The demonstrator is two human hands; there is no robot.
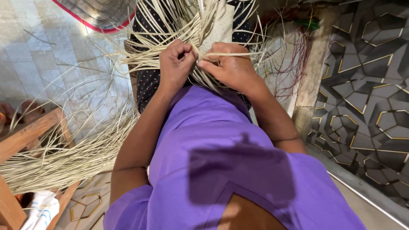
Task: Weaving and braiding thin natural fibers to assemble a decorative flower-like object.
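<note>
woven strip [219,30]: pale, flat, loose strands fanning out at 12 o'clock | left hand [177,64]: fingers curled, pinching strands | right hand [230,64]: pinching one strand

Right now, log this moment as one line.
left hand: pinching pale strips | right hand: pulling one strip sideways | woven panel: partly done | loose bundle: lower left

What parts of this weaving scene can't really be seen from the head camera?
- Woven strip: its upper end is cut off by the top edge.
- Left hand and right hand: the fingertips curl into the pale straw strands, hiding each grip.
- Wooden frame: cut off by the left edge, partly covered by a loose straw bundle.
</note>
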